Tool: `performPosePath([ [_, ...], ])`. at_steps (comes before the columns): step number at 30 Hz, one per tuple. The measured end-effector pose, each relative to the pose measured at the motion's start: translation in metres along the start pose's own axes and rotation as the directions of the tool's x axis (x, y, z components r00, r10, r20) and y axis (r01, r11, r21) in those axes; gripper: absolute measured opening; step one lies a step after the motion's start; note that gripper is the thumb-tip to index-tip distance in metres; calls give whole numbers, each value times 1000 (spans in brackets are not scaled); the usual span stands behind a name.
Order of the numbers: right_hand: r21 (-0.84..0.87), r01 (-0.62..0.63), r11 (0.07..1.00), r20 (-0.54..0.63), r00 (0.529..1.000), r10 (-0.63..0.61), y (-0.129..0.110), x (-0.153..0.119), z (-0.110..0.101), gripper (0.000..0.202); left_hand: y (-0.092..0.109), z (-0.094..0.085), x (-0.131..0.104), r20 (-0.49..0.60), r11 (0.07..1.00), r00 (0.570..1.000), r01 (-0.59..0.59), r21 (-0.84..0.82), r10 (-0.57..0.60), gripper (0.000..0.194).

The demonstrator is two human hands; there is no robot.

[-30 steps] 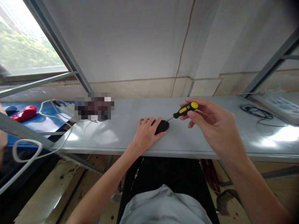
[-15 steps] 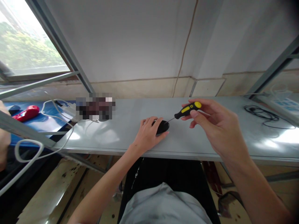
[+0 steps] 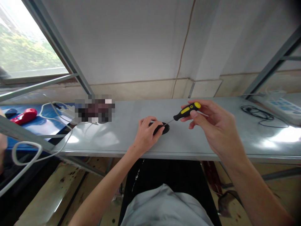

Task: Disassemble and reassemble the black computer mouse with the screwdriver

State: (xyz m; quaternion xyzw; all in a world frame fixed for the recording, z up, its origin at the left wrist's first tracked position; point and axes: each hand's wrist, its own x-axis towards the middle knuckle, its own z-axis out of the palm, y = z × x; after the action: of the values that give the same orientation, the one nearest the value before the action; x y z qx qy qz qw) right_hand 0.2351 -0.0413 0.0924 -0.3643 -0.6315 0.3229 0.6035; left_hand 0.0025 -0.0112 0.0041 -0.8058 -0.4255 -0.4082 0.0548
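- Black and yellow, the screwdriver (image 3: 187, 111) sits in the right hand (image 3: 218, 125), its handle pinched between the thumb and the fingers; the butt points up and away to the person's right.
- Its thin metal shaft slants down to the left, over the black mouse (image 3: 166, 128), reaching close by the left fingers. From where I stand, I can't tell whether the tip touches the shell.
- The mouse lies on the grey desk (image 3: 127, 131), near the middle and in front of the person's body.
- The left hand (image 3: 147, 131) is grasping that mouse from its left side, the fingers bent over it, covering much of it.
- Over on the right of the desk, a thin black cable (image 3: 257, 113) lies in loose coils, just beside a pale case (image 3: 285, 106) with a blue-and-white panel.
- On the left, a blurred-out patch (image 3: 95, 108) hides some things on the desk; a white cable (image 3: 27, 153) loops beside it and hangs over the edge.
- Further left, a red object (image 3: 27, 116) rests on a blue surface (image 3: 44, 128), beyond a metal bar. Part of another person's arm (image 3: 2, 150) shows at the very edge.
- Behind the desk rises a pale wall (image 3: 131, 40), with a bright window (image 3: 25, 47) to the left.
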Motion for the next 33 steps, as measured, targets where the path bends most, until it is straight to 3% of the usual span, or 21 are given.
performPosePath([
  [10,25,2,1000,33,999,-3,0,2,0,28,0,-1,1,3,999,999,-45,-31,45,18],
  [15,11,-3,1000,86,996,2,-4,-2,-5,24,-1,1,2,3,1000,1000,-7,-15,7,22],
  [25,-26,39,999,127,991,-35,-14,-13,-16,20,-7,6,1,-103,996,994,-45,-75,37,16],
  [29,-43,98,994,87,992,-94,-4,-15,-22,21,-8,7,2,-144,993,989,-47,-110,31,14],
  [33,-119,160,980,68,986,-153,27,-25,-29,25,-5,7,2,-169,991,983,-87,-97,69,16],
])
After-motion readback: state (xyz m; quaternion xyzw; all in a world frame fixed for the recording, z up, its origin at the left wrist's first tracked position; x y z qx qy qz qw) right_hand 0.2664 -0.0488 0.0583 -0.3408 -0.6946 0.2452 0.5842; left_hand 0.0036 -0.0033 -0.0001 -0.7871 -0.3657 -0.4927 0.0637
